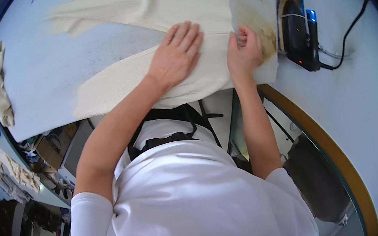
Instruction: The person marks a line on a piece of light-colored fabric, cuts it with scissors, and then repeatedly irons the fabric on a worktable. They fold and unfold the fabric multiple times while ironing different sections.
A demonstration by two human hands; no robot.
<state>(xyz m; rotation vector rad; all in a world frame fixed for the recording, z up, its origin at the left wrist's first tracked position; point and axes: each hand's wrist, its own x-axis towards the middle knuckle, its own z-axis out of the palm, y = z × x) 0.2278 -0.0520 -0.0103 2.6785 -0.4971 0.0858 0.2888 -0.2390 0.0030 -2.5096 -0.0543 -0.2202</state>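
Observation:
Cream-coloured cloth trousers (192, 4) lie on a pale padded ironing surface (45, 72), their two legs spread towards the left. My left hand (177, 54) rests palm down on the nearer leg, fingers stretched out and holding nothing. At the right edge of the garment, my right hand (244, 49) has its thumb and curled fingers at the corner of the cloth; whether they pinch it is hard to see. A brownish scorch stain (263, 34) shows on the surface beside this hand.
An electric iron (297, 34) with a black cord (345, 38) stands to the right of the padded surface. A rolled cream cloth (0, 84) lies at the far left. Cardboard boxes (53, 149) and piled fabrics (1, 176) are at the lower left.

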